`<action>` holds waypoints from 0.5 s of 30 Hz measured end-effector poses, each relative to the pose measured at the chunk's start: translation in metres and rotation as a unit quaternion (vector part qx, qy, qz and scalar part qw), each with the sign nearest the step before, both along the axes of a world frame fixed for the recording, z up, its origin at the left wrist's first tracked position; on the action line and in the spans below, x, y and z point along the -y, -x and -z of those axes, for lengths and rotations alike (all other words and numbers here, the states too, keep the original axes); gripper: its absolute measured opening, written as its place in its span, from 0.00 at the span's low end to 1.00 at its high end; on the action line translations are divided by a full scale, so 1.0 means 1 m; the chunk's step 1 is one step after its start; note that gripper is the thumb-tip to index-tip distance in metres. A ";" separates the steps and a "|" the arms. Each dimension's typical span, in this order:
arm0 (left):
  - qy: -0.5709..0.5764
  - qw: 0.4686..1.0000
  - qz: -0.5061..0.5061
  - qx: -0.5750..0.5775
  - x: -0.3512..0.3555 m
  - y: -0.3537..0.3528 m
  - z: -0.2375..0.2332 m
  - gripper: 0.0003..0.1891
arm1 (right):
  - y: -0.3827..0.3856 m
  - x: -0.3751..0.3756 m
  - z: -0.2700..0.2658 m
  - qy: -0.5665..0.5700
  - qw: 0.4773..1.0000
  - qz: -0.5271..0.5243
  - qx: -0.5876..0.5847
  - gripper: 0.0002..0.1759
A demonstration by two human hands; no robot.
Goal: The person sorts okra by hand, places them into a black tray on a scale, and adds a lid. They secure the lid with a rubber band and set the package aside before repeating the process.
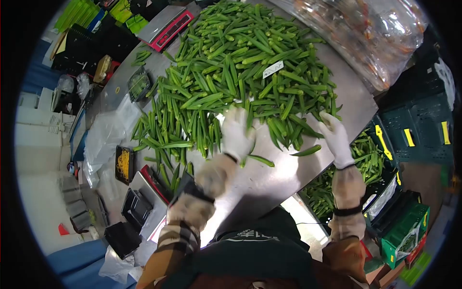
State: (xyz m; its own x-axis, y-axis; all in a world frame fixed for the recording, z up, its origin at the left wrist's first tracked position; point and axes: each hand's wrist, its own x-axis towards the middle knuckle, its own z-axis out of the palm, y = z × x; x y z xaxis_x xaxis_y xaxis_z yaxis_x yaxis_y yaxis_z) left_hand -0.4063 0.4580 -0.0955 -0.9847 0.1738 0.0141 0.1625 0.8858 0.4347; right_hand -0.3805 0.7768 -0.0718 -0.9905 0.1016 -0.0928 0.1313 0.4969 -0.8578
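Observation:
A large heap of green okra (250, 53) covers much of the metal table (260, 178). My left hand (236, 132), in a white glove, lies at the heap's near edge, its thumb apart from the fingers and okra beside the fingertips. My right hand (335, 137), also gloved in white, is at the heap's right edge with bent, parted fingers near a few okra. Between the hands, a loose okra pod (262, 160) lies on bare metal, and another pod (307, 151) is close to my right hand. A white label (273, 69) rests on the heap.
A red scale (168, 29) stands at the back left. Nearby are a packed okra tray (139, 84), plastic bags (108, 137), a box of yellow bands (124, 164) and black trays (136, 208). A crate of okra (365, 164) stands below the table's right edge. Clear packaging (361, 38) lies back right.

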 end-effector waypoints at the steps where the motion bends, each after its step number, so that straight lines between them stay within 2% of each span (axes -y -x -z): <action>1: 0.110 0.990 -0.077 0.051 0.021 0.011 0.004 0.43 | 0.009 0.009 0.025 -0.048 0.998 -0.020 -0.026 0.28; 2: 0.217 0.959 -0.152 0.101 0.039 0.015 0.008 0.45 | 0.015 0.020 0.050 -0.097 0.993 -0.041 -0.054 0.34; 4: 0.169 0.956 -0.149 0.189 0.070 0.011 0.008 0.43 | 0.019 0.060 0.084 -0.203 0.973 -0.050 -0.099 0.46; 5: 0.203 0.947 -0.111 0.225 0.079 0.002 0.015 0.40 | 0.009 0.083 0.078 -0.251 0.967 -0.022 -0.045 0.52; 6: 0.211 0.943 -0.077 0.246 0.079 -0.010 0.012 0.38 | 0.007 0.102 0.052 -0.252 0.962 -0.088 0.051 0.50; 7: 0.218 0.950 -0.040 0.218 0.082 -0.031 0.015 0.37 | -0.002 0.119 0.056 -0.210 0.969 -0.130 0.029 0.48; 8: 0.225 0.956 -0.001 0.190 0.085 -0.055 0.018 0.37 | -0.015 0.141 0.068 -0.268 0.951 -0.151 -0.043 0.45; 9: 0.220 0.963 0.004 0.159 0.085 -0.079 0.018 0.36 | -0.023 0.161 0.058 -0.272 0.941 -0.194 -0.045 0.40; 10: 0.214 0.969 0.010 0.127 0.084 -0.103 0.018 0.36 | -0.035 0.179 0.065 -0.277 0.933 -0.225 -0.041 0.41; 11: 0.186 0.978 -0.011 0.089 0.087 -0.127 0.025 0.36 | -0.044 0.194 0.070 -0.231 0.934 -0.258 -0.084 0.42; 12: 0.190 0.979 -0.013 0.074 0.090 -0.146 0.022 0.36 | -0.054 0.207 0.060 -0.201 0.926 -0.311 -0.077 0.43; 14: 0.189 0.978 -0.059 0.064 0.105 -0.187 0.036 0.36 | -0.076 0.228 0.060 -0.221 0.891 -0.385 -0.094 0.44; 15: 0.177 0.979 -0.078 0.070 0.110 -0.204 0.036 0.37 | -0.080 0.229 0.057 -0.229 0.887 -0.388 -0.103 0.44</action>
